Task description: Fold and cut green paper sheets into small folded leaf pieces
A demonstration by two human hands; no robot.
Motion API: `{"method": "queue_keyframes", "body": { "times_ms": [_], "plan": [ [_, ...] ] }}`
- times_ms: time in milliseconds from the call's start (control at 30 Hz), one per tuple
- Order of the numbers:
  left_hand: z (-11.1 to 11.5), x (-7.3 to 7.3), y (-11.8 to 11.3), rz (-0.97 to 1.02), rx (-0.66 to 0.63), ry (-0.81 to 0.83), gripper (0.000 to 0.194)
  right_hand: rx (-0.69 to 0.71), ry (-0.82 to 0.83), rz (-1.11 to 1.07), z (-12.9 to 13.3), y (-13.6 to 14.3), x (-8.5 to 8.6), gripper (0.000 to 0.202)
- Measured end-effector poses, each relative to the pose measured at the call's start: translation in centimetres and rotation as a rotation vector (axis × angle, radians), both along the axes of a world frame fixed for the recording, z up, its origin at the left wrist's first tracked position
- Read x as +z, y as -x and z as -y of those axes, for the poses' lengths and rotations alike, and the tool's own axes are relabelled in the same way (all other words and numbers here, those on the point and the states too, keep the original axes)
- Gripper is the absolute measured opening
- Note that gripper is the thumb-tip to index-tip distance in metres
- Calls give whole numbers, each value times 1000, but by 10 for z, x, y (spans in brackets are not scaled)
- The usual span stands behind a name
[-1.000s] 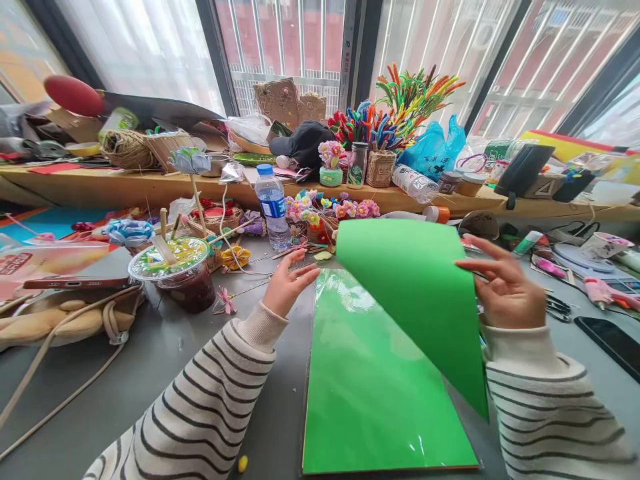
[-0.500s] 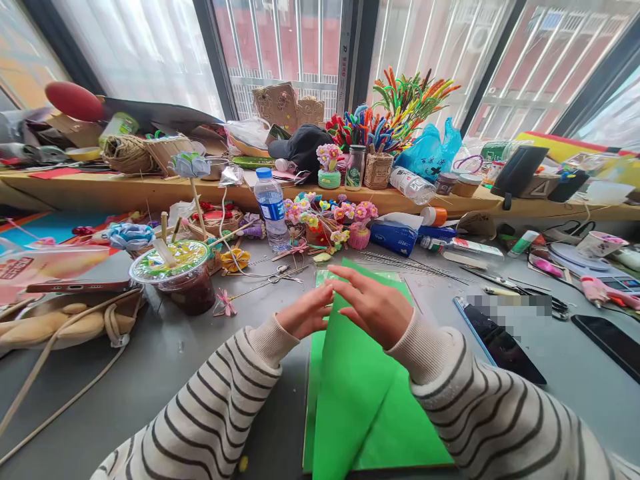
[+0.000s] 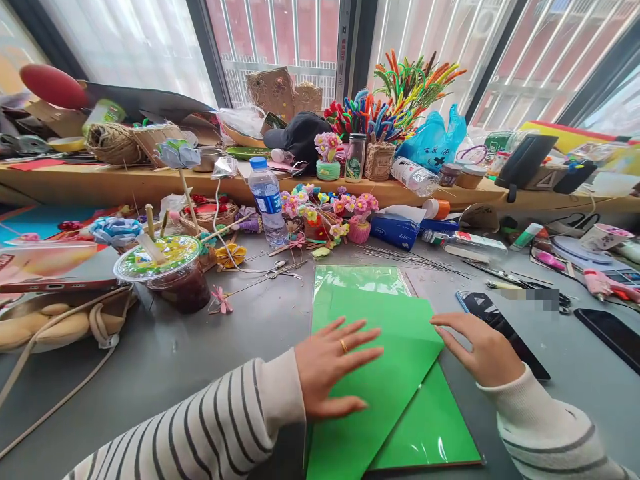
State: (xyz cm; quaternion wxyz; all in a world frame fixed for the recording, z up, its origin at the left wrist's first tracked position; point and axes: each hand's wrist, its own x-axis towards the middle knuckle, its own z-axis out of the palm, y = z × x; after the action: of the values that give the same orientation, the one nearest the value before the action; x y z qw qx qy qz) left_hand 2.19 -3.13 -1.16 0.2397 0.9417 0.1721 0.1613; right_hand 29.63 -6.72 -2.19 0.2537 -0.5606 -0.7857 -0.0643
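Observation:
A green sheet (image 3: 370,393) lies slantwise over a stack of green paper in a clear wrapper (image 3: 425,433) on the grey table. My left hand (image 3: 335,367), a ring on one finger, is spread over the sheet's left part, palm down. At the sheet's upper right corner, my right hand (image 3: 477,347) has its thumb and fingers close around the edge; whether they pinch it is hard to make out.
A lidded drink cup (image 3: 175,283) and a water bottle (image 3: 269,203) stand to the left. Scissors (image 3: 277,270) lie behind the stack. Right of it are a phone (image 3: 505,333) and another phone (image 3: 607,339). Crafts crowd the wooden shelf (image 3: 300,187).
The green sheet, raised and tilted before, now lies flatter across the stack. My left hand has moved down onto it, fingers spread. My right hand has gone right to its corner.

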Motion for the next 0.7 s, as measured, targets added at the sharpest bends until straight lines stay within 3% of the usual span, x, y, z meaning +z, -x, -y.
{"method": "queue_keyframes", "body": {
  "times_ms": [33,100,200,267,333,400,533,700],
  "plan": [
    [5,-3,-4,-74,-67,-49,62,-19,-5,3,-1,-1,1,19],
    [11,-12,-8,-159,-62,-113,65,-44,-19,2,-5,-2,4,21],
    [13,-27,-5,-235,142,-201,74,-95,-10,18,-13,-5,5,22],
    [14,-35,0,-268,305,-265,75,-201,17,38,-18,-12,3,24],
    [14,-38,4,-290,432,-317,75,-337,88,80,-23,-19,0,24],
    [14,-36,4,-302,481,-346,76,-457,218,143,-30,-22,-4,27],
    [6,-28,-7,-307,334,-362,74,-539,458,257,-46,-10,-10,34],
    [-5,-28,-21,-373,208,-308,70,-580,459,317,-61,12,-15,23]
  ]
}}
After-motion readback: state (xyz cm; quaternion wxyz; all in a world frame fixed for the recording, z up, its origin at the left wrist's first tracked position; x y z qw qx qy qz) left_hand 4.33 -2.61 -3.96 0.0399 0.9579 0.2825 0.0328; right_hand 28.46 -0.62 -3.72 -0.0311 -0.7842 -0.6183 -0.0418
